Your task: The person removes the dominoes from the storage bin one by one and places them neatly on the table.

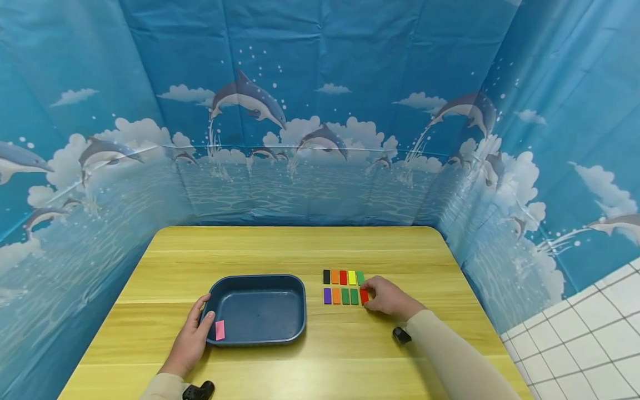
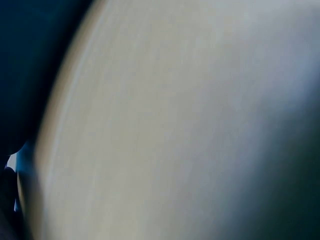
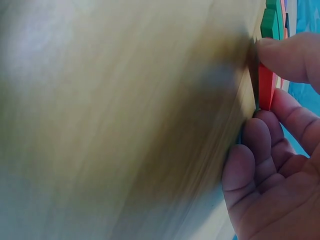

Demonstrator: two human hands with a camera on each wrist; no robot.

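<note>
My left hand (image 1: 190,338) grips the left rim of a dark blue plastic tub (image 1: 257,314), thumb over the edge. Inside it, near the thumb, is a small pink rectangle (image 1: 220,330). On the right, my right hand (image 1: 392,298) pinches a red domino-like block (image 3: 266,85) between thumb and fingers, at the right end of the lower row. That row also has a purple block (image 1: 327,296), an orange block (image 1: 336,296) and two green ones. Above it lies a second row, with a black block (image 1: 326,276) at its left end. The left wrist view is mostly blurred tabletop.
A wooden table (image 1: 280,250) carries everything. Blue curtains (image 1: 300,189) printed with dolphins hang behind and at both sides. White tiles (image 1: 585,339) show at the lower right. Black wrist cameras sit below each hand.
</note>
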